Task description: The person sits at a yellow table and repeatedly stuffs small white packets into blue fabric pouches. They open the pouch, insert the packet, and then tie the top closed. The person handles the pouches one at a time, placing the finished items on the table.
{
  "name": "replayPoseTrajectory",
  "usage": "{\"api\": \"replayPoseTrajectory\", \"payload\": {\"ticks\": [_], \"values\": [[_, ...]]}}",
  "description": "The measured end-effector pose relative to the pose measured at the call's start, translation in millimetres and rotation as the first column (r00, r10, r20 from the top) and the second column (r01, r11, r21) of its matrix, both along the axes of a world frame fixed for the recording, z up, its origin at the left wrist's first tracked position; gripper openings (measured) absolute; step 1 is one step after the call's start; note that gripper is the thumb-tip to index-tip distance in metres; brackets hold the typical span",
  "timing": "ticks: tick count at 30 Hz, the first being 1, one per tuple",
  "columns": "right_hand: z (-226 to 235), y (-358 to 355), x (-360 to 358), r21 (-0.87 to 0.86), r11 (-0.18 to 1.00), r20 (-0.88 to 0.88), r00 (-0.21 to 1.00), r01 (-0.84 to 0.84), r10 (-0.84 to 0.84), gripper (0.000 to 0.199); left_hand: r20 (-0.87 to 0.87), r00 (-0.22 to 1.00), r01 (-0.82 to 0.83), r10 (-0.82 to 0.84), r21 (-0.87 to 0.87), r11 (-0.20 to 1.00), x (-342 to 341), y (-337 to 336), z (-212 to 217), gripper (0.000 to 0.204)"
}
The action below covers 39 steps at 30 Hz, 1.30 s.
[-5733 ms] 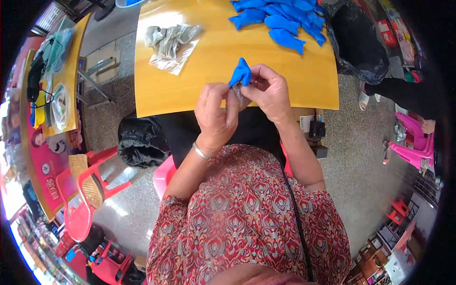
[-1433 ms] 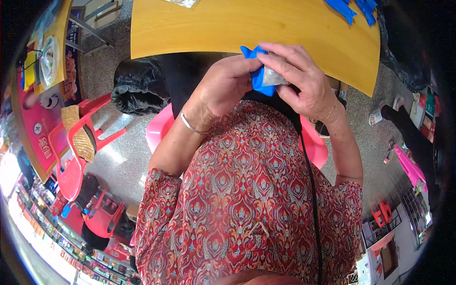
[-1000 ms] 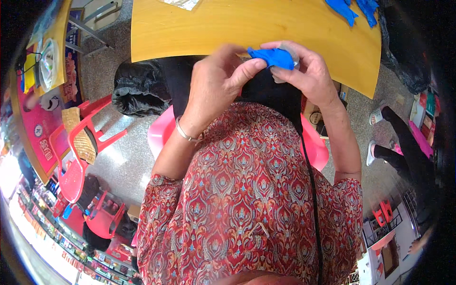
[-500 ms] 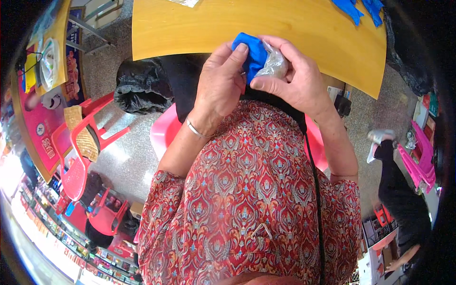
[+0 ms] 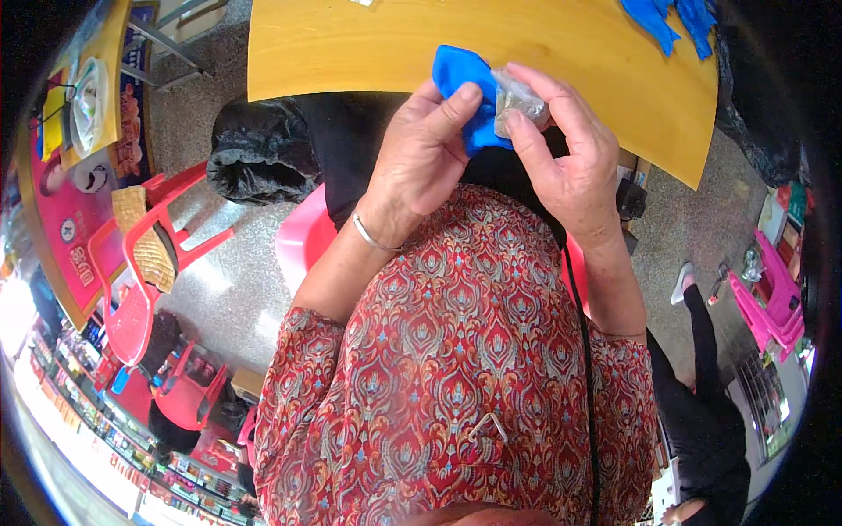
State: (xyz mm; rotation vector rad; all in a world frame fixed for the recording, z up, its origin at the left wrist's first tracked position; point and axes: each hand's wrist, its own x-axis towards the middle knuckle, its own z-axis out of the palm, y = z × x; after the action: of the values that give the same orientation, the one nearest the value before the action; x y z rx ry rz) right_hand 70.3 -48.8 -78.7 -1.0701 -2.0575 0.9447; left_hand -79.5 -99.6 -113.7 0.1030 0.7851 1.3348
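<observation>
My left hand [image 5: 419, 158] is closed on a soft blue piece of cloth-like material [image 5: 462, 68], with the thumb pressed on its face. Beside it my right hand [image 5: 574, 167] pinches a crumpled clear plastic bag [image 5: 521, 98] between thumb and fingers. The plastic touches the right edge of the blue piece. Whether the bag holds anything, I cannot tell. Both hands are just over the near edge of a yellow wooden table [image 5: 368, 44].
More blue pieces [image 5: 653, 24] lie at the table's far right. A black bag [image 5: 254, 153] stands on the floor to the left, near a red chair [image 5: 132, 324]. At lower right is another person in black [image 5: 702, 430]; pink plastic seats [image 5: 772, 302] stand beyond.
Both hands have shifted slightly right, and the blue piece now stands taller above my left thumb. The plastic is more bunched up. The person at right has moved.
</observation>
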Motion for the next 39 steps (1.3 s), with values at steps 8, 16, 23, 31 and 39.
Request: {"api": "replayPoseTrajectory", "payload": {"ticks": [8,16,23,31,39], "values": [[-3,-6,-1,0.035,0.999,-0.047,0.999,-0.003,0.005,0.031,0.066,0.993,-0.096,0.095,0.016,0.995,-1,0,1,0.033],[-6,-6,-2,0.122,0.992,-0.133,0.991,-0.016,0.032,0.028,0.043,0.997,-0.072,0.070,0.051,0.996,1,-3,7,0.034],[-12,-12,-8,-0.271,0.962,-0.428,0.896,-0.004,-0.117,0.030,0.010,0.997,-0.075,0.075,0.109,0.991,8,-7,11,0.044],[-20,-6,-7,-0.152,0.988,-0.313,0.946,0.035,-0.081,0.032,0.062,0.997,0.044,-0.050,0.086,0.995,11,-13,4,0.045],[-23,15,6,-0.106,0.987,-0.093,0.990,-0.117,0.108,0.036,0.129,0.974,0.187,-0.186,0.004,0.982,3,-10,9,0.043]]}}
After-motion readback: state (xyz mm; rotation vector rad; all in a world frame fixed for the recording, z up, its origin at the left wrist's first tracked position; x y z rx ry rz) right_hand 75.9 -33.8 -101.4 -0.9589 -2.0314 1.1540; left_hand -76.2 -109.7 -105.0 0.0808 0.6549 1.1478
